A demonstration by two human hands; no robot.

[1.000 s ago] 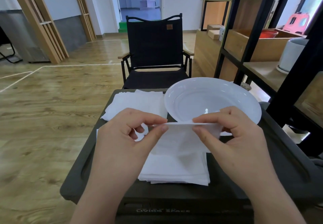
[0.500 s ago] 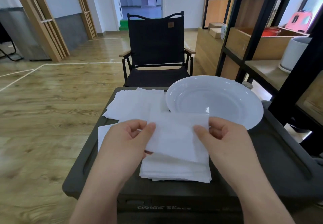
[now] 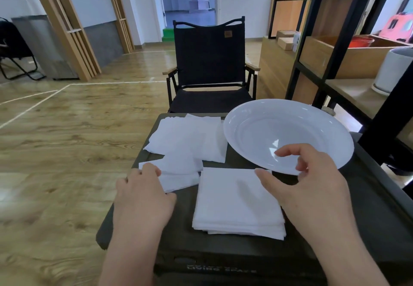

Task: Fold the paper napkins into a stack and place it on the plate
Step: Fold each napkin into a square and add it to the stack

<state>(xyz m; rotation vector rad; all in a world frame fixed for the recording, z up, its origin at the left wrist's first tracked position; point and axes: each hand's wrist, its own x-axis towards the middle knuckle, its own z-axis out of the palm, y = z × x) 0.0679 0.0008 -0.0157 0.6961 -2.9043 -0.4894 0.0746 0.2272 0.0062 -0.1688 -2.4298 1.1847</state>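
Neither grip holds a napkin: left hand (image 3: 143,193) lies flat, right hand (image 3: 306,180) hangs loose.

Left of the folded stack (image 3: 237,201), the left hand rests with straight fingers on the near corner of the unfolded napkins (image 3: 187,138), which spread across the dark desk (image 3: 377,214) to the stack's far left, a smaller sheet lying between them and the stack. The stack sits near the desk's front edge, roughly square, its layered edges facing the person. Over the stack's far right corner the right hand hovers, fingers relaxed and slightly curled, thumb just above the top sheet, grasping nothing. Beyond and to the right of the stack stands the white plate (image 3: 252,116), its near rim close behind the stack's far edge. Judging by this, another napkin comes next, and the left hand is nearer, already touching the loose pile; the plate lies nearer the right hand.
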